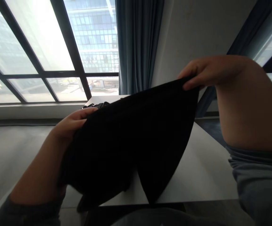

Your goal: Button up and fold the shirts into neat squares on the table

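Note:
A pair of black shorts (136,131) hangs stretched between my two hands, above the white table (206,169). My left hand (76,122) pinches the upper edge at its left end, lower down. At the right end, my right hand (204,72) grips the same edge and holds it higher, so the top slants up to the right. The two legs hang apart, with a gap between them low in the middle. The lower left part is dark and blurred.
Behind the shorts, a black-and-white striped cloth (97,105) lies at the far end of the table, mostly hidden. Beyond stand large windows (55,47), a blue curtain (138,47) and a grey wall (197,28).

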`<state>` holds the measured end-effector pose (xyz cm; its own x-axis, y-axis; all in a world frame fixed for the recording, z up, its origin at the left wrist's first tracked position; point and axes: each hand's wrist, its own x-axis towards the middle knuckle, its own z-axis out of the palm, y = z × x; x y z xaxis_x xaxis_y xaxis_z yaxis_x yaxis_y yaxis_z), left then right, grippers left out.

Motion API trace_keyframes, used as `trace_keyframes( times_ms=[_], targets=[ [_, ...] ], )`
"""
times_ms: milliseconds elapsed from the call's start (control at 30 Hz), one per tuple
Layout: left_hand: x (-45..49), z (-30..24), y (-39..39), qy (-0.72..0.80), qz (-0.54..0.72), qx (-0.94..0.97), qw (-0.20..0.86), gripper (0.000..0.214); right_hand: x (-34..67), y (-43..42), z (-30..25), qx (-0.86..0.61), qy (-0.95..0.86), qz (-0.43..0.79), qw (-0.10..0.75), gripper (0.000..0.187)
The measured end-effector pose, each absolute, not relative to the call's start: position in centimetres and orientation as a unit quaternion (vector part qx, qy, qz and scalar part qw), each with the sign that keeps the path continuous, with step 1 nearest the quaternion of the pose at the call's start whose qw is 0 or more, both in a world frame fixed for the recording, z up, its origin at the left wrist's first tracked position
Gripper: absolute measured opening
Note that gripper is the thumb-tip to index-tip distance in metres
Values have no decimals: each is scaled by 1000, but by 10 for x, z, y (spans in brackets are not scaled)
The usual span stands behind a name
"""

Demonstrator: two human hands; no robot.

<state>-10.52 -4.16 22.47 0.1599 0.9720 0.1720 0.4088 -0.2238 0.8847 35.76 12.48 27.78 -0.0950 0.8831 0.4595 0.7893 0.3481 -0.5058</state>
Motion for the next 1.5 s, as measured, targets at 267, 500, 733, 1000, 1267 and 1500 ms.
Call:
trace_keyframes(
  times_ms=[267,500,733,1000,1267,1500],
  targets=[
    [-106,152,84,533,283,778,176,52,321,194,215,-523,-840,64,132,12],
    [-92,64,47,637,1,749,182,59,271,134,64,-572,-803,-69,153,35],
    [-83,18,-20,543,-17,832,111,60,194,15,8,-347,-897,148,230,12],
    [-69,9,-6,421,18,897,130,28,186,-2,-22,-373,-893,195,157,30],
    [-75,-5,-3,378,86,915,111,23,191,12,-27,-388,-883,210,161,35],
    [-51,4,-9,425,207,864,170,11,177,-24,10,-433,-843,175,268,11]
  ],
)
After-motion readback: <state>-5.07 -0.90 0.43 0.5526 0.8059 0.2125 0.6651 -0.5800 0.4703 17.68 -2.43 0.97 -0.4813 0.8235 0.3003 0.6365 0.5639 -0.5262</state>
